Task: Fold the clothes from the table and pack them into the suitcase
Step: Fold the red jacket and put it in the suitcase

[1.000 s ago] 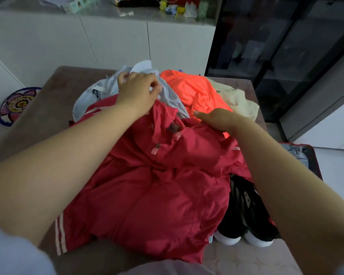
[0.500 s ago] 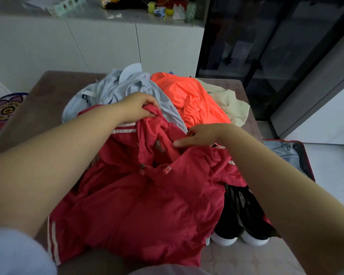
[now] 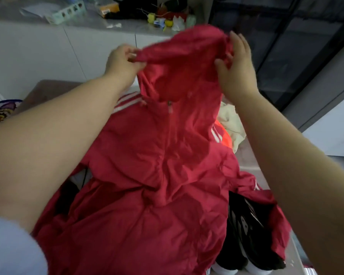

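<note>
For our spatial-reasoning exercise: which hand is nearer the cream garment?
Right. The right hand holds the red jacket by its hood, just above the cream garment; the left hand pinches the hood's other edge, farther left.

Red jacket (image 3: pixel 167 175): one colour all over, white stripes on both shoulders. Orange garment (image 3: pixel 225 140): bright, plain. Cream garment (image 3: pixel 229 120): pale, plain. Shoes (image 3: pixel 246 231): black uppers with pale streaks, white soles. Counter (image 3: pixel 48 88): dull grey-brown. Round mat (image 3: pixel 0 114): purple rim, flower pattern with a yellow centre. Cabinets (image 3: pixel 38 52): white. Sleeve (image 3: pixel 8 251): pale bluish white.
</note>
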### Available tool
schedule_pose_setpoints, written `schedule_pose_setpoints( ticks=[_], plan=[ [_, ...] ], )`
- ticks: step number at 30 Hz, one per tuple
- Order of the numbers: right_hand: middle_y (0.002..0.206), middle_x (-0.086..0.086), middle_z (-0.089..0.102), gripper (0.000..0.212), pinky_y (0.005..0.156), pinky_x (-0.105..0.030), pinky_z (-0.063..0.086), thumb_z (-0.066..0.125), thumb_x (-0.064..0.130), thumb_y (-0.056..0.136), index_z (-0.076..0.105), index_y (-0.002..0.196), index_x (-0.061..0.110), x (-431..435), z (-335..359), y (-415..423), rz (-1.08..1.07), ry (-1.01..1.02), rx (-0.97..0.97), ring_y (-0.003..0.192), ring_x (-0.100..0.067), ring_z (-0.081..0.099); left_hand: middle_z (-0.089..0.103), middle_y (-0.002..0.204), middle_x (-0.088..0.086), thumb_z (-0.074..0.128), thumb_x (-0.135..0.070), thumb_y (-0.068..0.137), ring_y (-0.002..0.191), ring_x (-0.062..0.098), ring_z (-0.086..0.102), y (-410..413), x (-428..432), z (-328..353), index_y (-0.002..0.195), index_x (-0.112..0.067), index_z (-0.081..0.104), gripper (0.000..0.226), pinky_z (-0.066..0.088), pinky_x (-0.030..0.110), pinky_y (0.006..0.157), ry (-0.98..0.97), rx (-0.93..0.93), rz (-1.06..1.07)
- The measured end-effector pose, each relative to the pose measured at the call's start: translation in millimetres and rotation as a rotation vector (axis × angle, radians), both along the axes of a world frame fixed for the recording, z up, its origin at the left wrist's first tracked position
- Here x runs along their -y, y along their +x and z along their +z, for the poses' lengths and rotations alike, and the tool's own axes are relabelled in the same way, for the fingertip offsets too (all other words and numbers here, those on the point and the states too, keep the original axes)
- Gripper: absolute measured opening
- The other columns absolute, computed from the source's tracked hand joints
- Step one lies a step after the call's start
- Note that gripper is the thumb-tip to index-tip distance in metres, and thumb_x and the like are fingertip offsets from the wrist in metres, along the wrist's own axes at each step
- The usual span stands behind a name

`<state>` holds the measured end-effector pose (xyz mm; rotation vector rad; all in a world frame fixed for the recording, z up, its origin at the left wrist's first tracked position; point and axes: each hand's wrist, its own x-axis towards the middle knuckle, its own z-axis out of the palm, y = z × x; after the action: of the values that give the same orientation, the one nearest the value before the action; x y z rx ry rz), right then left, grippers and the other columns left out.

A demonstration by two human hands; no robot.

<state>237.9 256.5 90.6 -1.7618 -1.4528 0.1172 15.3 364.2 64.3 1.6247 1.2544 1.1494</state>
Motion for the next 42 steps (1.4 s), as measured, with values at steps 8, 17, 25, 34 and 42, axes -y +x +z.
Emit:
schedule_pose_setpoints(
  ticks=[8, 17, 25, 34, 42],
  plan=[
    [0.155, -0.013, 0.021, 0.070, 0.114, -0.048, 0.015, 0.044, 0.051, 0.082, 0.036, 0.145, 0.022, 74.2, -120.9, -28.5, 0.217, -0.330, 0.266, 0.138, -0.037, 0.026, 0.011, 0.157, 0.013, 0.058, -0.025, 0.091, 0.145, 0.023, 0.010, -0.3, 20.6, -48.4, 0.150, -0.013, 0.012, 0.076, 0.010, 0.040, 0.118, 0.239, -0.692, -0.239],
    [0.150, 0.004, -0.024, 0.073, 0.106, -0.046, -0.023, 0.014, 0.068, 0.079, 0.006, 0.147, 0.042, 149.4, -190.1, -38.2, 0.108, -0.508, 0.420, 0.140, -0.025, -0.022, 0.020, 0.156, 0.006, 0.010, -0.058, 0.083, 0.144, 0.028, 0.014, -44.4, 127.9, -150.9, 0.146, -0.030, 0.004, 0.070, 0.001, 0.057, 0.110, 0.307, -1.277, -0.319],
    [0.159, -0.007, -0.010, 0.100, 0.113, -0.055, -0.007, 0.013, 0.092, 0.066, -0.002, 0.149, 0.038, 150.8, -187.7, -14.9, 0.046, -0.939, 0.464, 0.144, -0.037, -0.007, 0.033, 0.150, 0.011, 0.039, -0.038, 0.091, 0.140, 0.033, 0.023, -114.4, 172.7, -163.7, 0.146, -0.019, 0.029, 0.059, -0.004, 0.054, 0.110, 0.206, -0.980, 0.114],
    [0.132, -0.018, 0.055, 0.087, 0.093, -0.052, 0.035, 0.026, 0.081, 0.072, 0.045, 0.137, 0.025, 205.6, -198.6, -145.7, 0.377, -0.800, 0.554, 0.116, -0.035, 0.058, 0.030, 0.145, 0.030, 0.071, -0.048, 0.075, 0.132, 0.047, 0.029, -242.5, 199.7, -177.6, 0.146, -0.001, 0.022, 0.098, 0.013, 0.061, 0.108, -0.445, -0.892, 0.522],
    [0.132, -0.029, 0.050, 0.088, 0.100, -0.055, 0.037, 0.035, 0.069, 0.064, 0.042, 0.133, 0.015, 211.7, -205.7, -173.9, 0.350, -0.669, 0.587, 0.118, -0.046, 0.050, 0.066, 0.095, 0.028, 0.062, -0.015, 0.086, 0.088, 0.041, 0.063, -278.4, 242.0, -194.9, 0.103, 0.001, 0.064, 0.023, 0.046, 0.040, 0.069, -0.517, -0.770, 0.422]
  ],
)
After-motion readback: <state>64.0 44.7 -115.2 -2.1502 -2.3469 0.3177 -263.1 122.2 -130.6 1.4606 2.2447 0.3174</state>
